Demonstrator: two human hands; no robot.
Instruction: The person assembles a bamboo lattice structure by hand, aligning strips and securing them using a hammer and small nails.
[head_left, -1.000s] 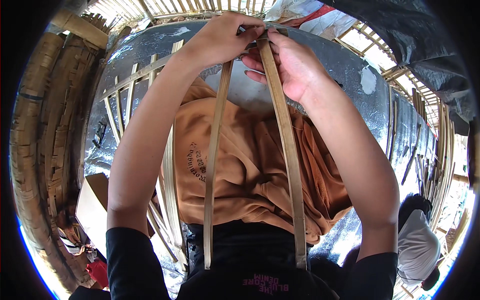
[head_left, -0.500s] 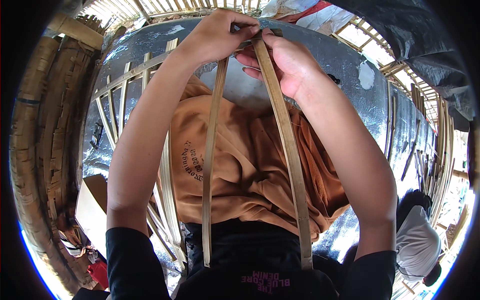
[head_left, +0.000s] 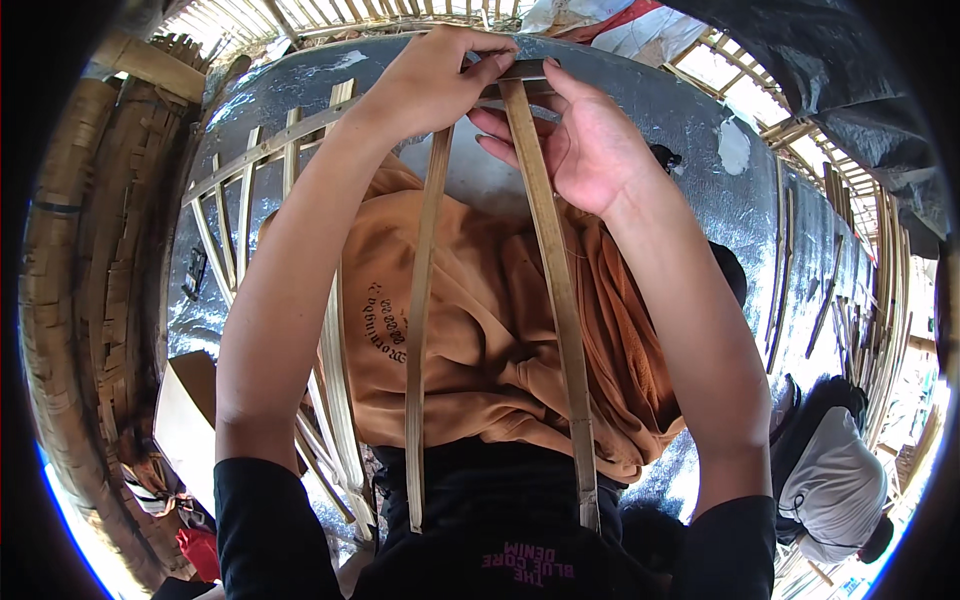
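Note:
My left hand (head_left: 430, 85) pinches a dark bamboo cross strip (head_left: 526, 70) between thumb and fingertips at the far side of my lap. My right hand (head_left: 597, 150) has its thumb at the right end of that strip, with its fingers curled behind and below. Between the hands, a long bamboo slat (head_left: 552, 255) meets the cross strip with its top end and runs down toward my waist. A second slat (head_left: 425, 320) hangs below my left hand; its top is hidden. Farther left, several more slats cross a lighter strip (head_left: 262, 148).
Orange-brown cloth (head_left: 480, 290) covers my lap. Beneath lies a shiny silver sheet (head_left: 680, 120). Woven bamboo (head_left: 100, 250) stands at left, beside a cardboard box (head_left: 188, 405). Loose sticks (head_left: 785, 270) lie at right, near a person in a light shirt (head_left: 835, 485).
My right hand has shifted slightly right and down, baring more of the cross strip's end. The long slat's lower end has swung left. The person at right has moved a little.

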